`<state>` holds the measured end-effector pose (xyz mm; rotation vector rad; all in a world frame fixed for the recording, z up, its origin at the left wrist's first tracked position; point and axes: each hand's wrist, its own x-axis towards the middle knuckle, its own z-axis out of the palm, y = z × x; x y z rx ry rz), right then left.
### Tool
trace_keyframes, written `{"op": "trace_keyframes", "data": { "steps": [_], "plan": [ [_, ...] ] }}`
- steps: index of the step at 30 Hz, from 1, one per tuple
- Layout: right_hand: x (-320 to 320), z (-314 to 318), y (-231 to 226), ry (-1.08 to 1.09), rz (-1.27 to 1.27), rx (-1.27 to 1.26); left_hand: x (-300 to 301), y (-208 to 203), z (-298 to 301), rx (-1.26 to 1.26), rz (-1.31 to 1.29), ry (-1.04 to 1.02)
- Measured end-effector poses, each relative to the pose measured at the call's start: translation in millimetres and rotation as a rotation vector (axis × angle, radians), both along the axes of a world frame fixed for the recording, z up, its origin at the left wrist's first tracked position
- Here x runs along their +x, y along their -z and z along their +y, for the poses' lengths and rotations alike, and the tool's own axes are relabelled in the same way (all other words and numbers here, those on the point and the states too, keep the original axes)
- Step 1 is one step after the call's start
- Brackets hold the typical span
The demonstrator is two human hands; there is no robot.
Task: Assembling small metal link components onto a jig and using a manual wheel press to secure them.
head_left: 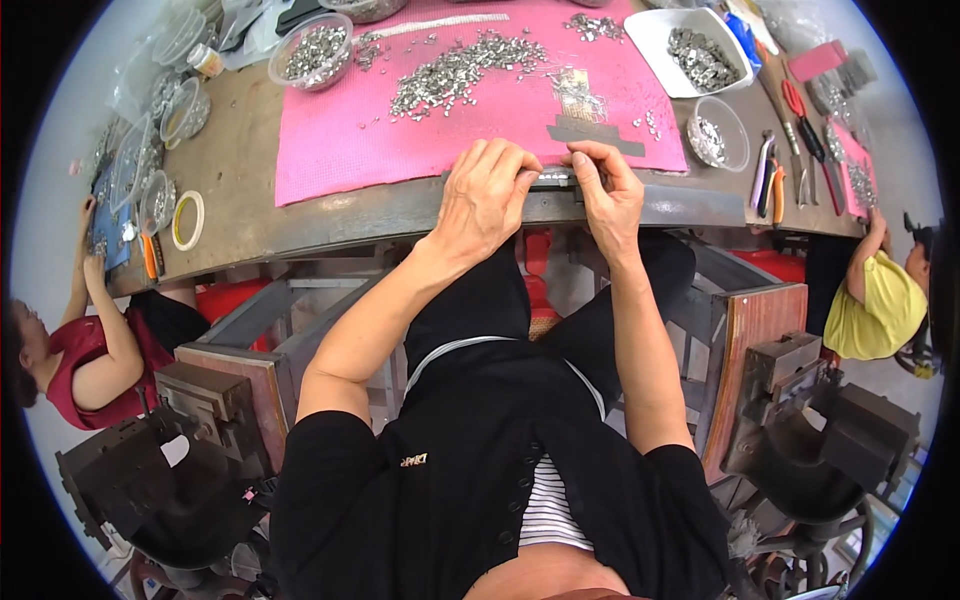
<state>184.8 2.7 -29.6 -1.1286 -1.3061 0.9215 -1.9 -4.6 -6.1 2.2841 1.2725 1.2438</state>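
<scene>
Black short-sleeved buttoned top, small pale emblem on chest, striped black-and-white shirt beneath, black trousers. Forearms bare; no rings or watch visible on hands.

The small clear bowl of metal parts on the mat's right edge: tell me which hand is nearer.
Right. The right hand lies just left of the clear bowl; the left hand is farther left, beyond it.

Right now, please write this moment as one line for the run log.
left hand: pinching metal strip at mat edge | right hand: pinching same strip | pink mat: loose metal parts | white tray: more parts
</scene>
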Motion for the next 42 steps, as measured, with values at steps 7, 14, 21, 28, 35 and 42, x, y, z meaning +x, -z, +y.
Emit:
{"op": "trace_keyframes", "data": {
  "steps": [7,14,21,28,35,42],
  "plan": [
    [-0.2,1.4,-4.0,0.019,-0.038,0.055,3.1,-4.7,1.9,0.081,0.077,-0.012],
    [0.2,0.9,-1.7,0.025,-0.083,0.104,-6.2,7.4,-3.4,0.218,0.155,-0.019],
    [21.0,-3.8,-26.6,-0.145,-0.253,-0.016,-33.9,9.3,-22.2,0.198,0.187,-0.094],
    [52.1,-6.4,-39.3,-0.285,-0.637,0.141,-68.5,12.2,-14.8,-0.004,0.172,-0.207],
    [114.7,-72.8,-66.9,-0.075,-0.541,0.184,2.8,-3.8,6.9,-0.033,-0.041,0.132],
    [210.0,-230.8,-96.9,0.540,-0.463,-0.024,214.2,-34.2,3.5,-0.338,-0.221,0.841]
  ]
}}
